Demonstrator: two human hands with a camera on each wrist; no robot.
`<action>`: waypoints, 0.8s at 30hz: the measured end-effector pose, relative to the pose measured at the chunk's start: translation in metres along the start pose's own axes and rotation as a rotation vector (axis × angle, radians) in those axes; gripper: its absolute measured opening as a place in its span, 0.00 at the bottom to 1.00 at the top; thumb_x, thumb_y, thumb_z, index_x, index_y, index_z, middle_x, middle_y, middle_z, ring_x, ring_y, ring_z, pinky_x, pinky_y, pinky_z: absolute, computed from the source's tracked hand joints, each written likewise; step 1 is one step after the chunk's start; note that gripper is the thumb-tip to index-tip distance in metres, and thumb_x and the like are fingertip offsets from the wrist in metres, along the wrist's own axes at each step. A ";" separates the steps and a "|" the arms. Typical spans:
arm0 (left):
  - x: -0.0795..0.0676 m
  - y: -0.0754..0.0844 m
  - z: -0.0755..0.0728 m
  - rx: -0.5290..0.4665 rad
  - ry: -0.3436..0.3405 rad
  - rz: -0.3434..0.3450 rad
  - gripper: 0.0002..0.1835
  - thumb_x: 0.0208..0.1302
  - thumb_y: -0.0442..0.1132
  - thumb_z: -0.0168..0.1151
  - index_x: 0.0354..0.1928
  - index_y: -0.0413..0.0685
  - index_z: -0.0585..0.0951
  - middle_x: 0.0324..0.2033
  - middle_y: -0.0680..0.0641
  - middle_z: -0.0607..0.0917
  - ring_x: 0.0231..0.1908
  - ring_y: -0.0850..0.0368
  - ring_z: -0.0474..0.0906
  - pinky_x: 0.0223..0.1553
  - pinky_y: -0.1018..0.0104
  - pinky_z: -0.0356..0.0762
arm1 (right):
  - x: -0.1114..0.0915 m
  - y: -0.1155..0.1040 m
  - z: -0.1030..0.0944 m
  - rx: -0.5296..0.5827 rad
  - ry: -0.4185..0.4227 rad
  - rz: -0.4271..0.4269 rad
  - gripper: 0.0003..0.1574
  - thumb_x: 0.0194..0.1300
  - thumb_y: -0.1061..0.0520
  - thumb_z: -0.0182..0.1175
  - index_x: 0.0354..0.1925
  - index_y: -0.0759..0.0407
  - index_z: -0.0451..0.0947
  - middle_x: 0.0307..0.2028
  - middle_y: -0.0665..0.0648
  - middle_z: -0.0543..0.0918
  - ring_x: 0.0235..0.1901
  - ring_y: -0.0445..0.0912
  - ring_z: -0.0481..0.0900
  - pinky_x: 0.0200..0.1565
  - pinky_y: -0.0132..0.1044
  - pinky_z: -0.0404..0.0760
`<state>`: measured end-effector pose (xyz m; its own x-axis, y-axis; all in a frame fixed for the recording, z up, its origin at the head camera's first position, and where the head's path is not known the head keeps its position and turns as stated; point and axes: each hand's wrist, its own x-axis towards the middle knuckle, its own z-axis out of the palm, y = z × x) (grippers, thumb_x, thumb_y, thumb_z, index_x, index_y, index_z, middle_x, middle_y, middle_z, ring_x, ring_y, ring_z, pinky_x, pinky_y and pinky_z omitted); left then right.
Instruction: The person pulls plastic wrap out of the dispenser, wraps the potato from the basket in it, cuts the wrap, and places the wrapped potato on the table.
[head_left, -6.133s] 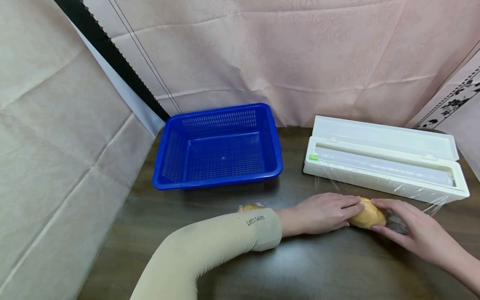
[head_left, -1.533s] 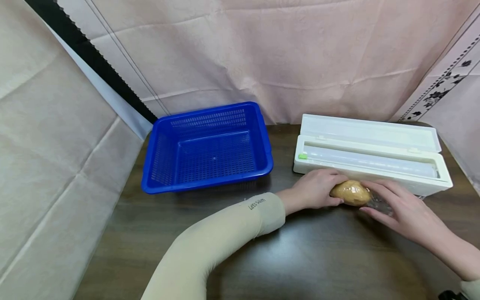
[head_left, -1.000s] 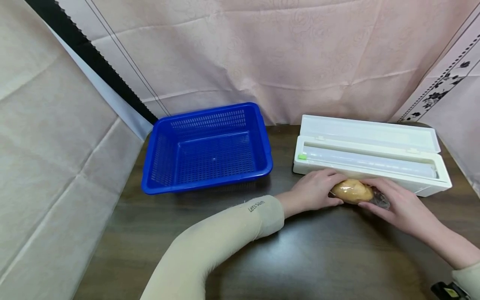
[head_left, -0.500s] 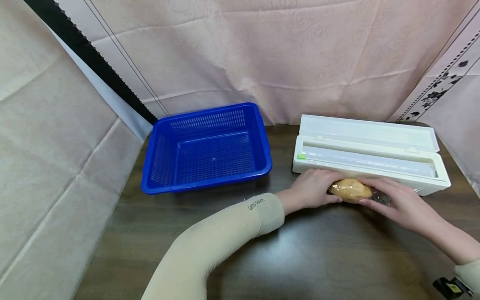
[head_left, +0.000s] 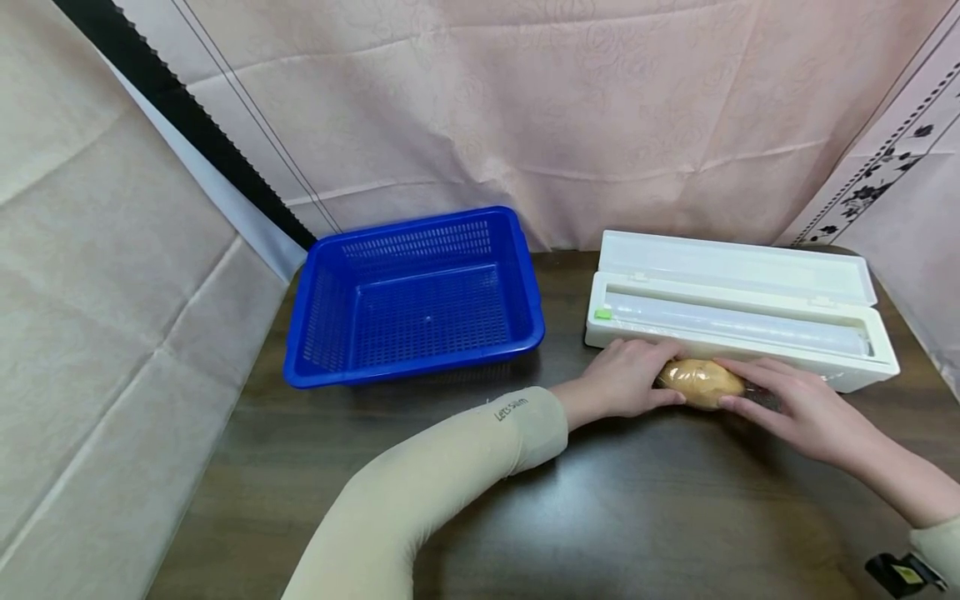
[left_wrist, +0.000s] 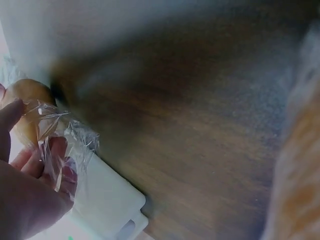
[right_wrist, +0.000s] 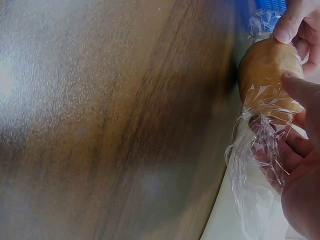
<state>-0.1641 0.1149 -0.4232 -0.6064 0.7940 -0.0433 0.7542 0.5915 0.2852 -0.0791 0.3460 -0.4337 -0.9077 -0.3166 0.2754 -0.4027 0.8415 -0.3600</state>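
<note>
Close in front of the white cling film box, both hands hold a yellow-brown potato [head_left: 702, 382] wrapped in clear film. My left hand [head_left: 624, 377] grips its left end with thumb and fingers. From the other side, my right hand [head_left: 806, 408] pinches the right end between thumb and fingers. Loose cling film [right_wrist: 247, 175] bunches off that end, over the right fingers, in the right wrist view. The film also shows crumpled around the left fingers in the left wrist view [left_wrist: 82, 137]. Film-covered ends of the potato are partly hidden by the hands.
A long white cling film box [head_left: 742, 342] stands with its lid up, a film roll [head_left: 735, 322] inside. Left of it sits a blue perforated basket [head_left: 412, 367] with nothing in it. Fabric [head_left: 570, 125] hangs behind the dark wooden table [head_left: 600, 517].
Since the oldest frame, both hands have brought the potato nearer the box, and the film stretched from the box no longer shows. Over the last second the potato and hands shift only slightly.
</note>
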 end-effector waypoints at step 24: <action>-0.001 0.006 -0.002 0.058 0.085 0.024 0.27 0.62 0.64 0.57 0.59 0.61 0.76 0.54 0.59 0.78 0.54 0.66 0.74 0.54 0.72 0.70 | 0.001 -0.001 0.002 0.022 0.004 0.006 0.34 0.54 0.56 0.72 0.60 0.53 0.76 0.45 0.53 0.83 0.42 0.46 0.79 0.40 0.25 0.69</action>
<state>-0.1594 0.1169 -0.4192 -0.6052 0.7948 0.0454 0.7807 0.5814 0.2289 -0.0795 0.3440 -0.4345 -0.9095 -0.3103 0.2765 -0.4002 0.8334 -0.3811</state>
